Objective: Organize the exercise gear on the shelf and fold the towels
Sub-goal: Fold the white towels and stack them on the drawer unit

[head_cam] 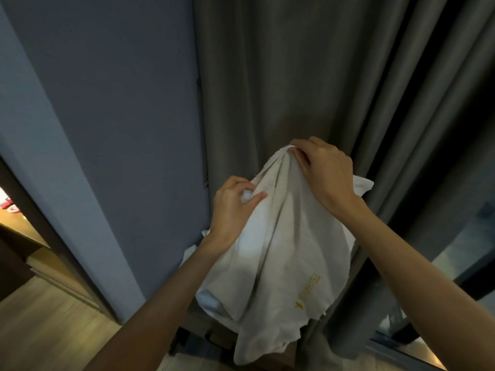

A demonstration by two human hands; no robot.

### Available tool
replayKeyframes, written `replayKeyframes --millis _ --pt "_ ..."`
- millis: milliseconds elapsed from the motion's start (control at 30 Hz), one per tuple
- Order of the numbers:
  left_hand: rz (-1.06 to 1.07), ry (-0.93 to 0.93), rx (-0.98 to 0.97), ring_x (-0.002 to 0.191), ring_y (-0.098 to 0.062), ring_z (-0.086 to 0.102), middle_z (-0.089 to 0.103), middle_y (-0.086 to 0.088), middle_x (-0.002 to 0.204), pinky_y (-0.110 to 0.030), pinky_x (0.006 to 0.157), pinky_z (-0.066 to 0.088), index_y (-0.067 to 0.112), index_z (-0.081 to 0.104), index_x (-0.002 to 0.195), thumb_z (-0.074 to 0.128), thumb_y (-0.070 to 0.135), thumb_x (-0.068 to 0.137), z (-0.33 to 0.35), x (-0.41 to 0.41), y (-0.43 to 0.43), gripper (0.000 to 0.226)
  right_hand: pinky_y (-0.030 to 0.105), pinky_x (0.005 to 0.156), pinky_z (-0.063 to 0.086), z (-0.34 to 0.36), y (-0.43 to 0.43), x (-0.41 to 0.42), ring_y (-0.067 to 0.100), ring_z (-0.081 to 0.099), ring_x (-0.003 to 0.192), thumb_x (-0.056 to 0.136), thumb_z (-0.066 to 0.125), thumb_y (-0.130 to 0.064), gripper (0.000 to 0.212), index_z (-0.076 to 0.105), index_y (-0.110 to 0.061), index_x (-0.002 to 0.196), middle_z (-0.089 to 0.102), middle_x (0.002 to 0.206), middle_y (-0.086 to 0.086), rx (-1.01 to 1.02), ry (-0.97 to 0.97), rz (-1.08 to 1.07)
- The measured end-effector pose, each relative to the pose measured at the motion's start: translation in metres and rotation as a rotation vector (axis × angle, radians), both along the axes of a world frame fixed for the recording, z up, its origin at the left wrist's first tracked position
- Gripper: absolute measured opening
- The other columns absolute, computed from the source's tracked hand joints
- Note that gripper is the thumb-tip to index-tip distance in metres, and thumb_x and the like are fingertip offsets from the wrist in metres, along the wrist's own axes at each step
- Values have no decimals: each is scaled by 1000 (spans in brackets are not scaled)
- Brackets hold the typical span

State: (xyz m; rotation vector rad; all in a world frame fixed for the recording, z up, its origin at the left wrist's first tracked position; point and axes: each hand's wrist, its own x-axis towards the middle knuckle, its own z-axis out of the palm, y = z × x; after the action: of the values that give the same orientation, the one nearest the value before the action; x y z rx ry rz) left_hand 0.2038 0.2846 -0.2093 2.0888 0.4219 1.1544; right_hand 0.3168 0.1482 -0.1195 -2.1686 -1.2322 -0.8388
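The towel (281, 250) hangs in front of the curtain (308, 76); its yellow print is illegible. The left hand (233, 207) pinches a bunched edge; the right hand (326, 170) pinches the top corner.

A towel (284, 250) hangs between two raised hands, the left hand (233, 210) lower on its left edge, the right hand (326, 172) higher at its top. Behind it falls a curtain (294, 76), with a wall (120, 103) to the left, a window (468, 250) far right and the floor (53, 330) below.
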Motion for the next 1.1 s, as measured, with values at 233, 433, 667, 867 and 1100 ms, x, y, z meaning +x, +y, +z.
replayKeyframes --millis 233,433,667,867,1100 --pt "7 13 109 70 -1 52 60 10 78 -7 69 39 11 69 78 78 27 78 7 -9 15 17 30 62 40 2 -1 5 27 65 81 98 50 -18 24 67 -17 115 68 102 7 3 -30 -32" --pt "20 132 169 65 -11 53 57 7 77 -23 62 39 9 55 88 59 26 94 1 -15 23 19 29 59 38 5 0 8 27 65 77 97 50 -17 24 67 -18 114 67 100 6 16 -53 -45" --pt "83 210 300 75 -25 54 59 -8 84 -46 67 47 10 51 88 42 26 101 4 -7 29 23 28 60 35 14 -3 6 26 64 78 97 50 -15 24 65 -17 116 66 104 6 34 -54 -47" --pt "195 175 256 82 -32 54 58 -16 91 -39 67 39 8 45 92 36 24 102 64 9 41 20 34 62 43 30 -15 12 31 64 82 99 47 -20 25 64 -18 118 64 108 6 54 -52 -92" --pt "162 -44 221 87 -22 53 55 -5 97 -35 71 42 16 40 100 36 20 101 123 10 30 6 31 55 32 23 -24 9 32 58 82 93 48 -6 18 56 -10 109 56 104 10 -20 -27 -234"
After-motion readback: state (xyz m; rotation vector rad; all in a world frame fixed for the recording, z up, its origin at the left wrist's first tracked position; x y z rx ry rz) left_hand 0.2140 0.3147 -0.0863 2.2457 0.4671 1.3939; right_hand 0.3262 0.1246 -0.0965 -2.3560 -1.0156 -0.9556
